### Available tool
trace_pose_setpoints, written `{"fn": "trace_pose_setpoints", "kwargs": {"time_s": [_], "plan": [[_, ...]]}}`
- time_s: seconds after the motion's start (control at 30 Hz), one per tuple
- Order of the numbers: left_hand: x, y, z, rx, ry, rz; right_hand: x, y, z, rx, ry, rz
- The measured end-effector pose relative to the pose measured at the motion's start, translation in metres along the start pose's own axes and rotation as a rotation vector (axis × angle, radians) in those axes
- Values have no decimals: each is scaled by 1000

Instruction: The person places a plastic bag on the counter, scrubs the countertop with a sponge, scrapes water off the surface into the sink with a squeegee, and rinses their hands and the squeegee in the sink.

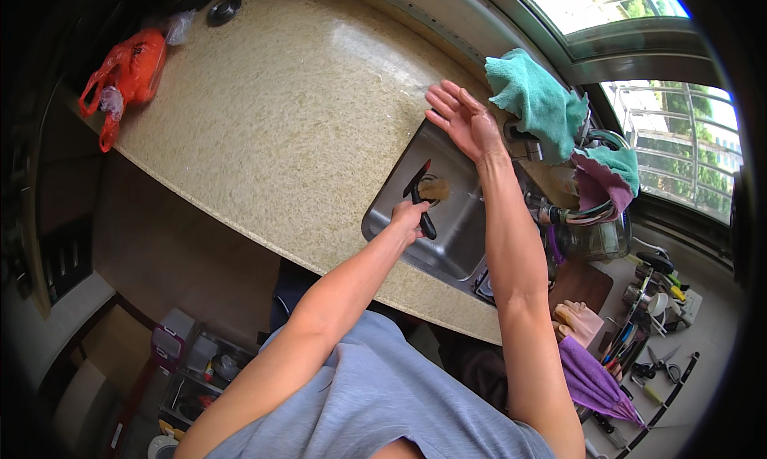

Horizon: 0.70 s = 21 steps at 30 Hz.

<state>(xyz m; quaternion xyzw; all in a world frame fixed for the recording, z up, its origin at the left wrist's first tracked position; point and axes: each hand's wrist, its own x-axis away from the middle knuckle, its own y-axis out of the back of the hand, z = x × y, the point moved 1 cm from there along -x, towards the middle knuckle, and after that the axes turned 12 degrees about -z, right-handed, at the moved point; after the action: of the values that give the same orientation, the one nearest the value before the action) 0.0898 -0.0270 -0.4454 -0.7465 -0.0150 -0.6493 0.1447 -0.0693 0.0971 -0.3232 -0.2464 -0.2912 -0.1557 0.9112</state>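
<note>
My left hand (pixel 411 220) is closed round the black handle of a small squeegee-like tool (pixel 424 186) with a red tip, held over the stainless steel sink (pixel 452 243). Below the tool, a tan lump (pixel 434 189), perhaps a sponge, lies by the drain. With its palm up and fingers extended, my right hand (pixel 464 120) is over the sink's far corner, beside the faucet, and holds nothing. A green cloth (pixel 536 102) hangs over the faucet area, right of that hand.
A speckled countertop (pixel 269 117) stretches left, with a red plastic bag (pixel 135 69) and a dark round lid (pixel 223 11) on it. Right of the sink are a glass jar (pixel 599 240), a cutting board (pixel 581 288), a purple cloth (pixel 596 378) and scissors (pixel 664 363). Windows border the right.
</note>
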Motion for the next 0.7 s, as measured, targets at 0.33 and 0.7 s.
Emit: {"fn": "trace_pose_setpoints", "kwargs": {"time_s": [0.33, 0.7], "plan": [[-4, 1, 10, -24, 13, 3, 85, 222, -57, -313, -212, -469], [-1, 31, -10, -4, -49, -38, 28, 77, -21, -323, -75, -430]]}}
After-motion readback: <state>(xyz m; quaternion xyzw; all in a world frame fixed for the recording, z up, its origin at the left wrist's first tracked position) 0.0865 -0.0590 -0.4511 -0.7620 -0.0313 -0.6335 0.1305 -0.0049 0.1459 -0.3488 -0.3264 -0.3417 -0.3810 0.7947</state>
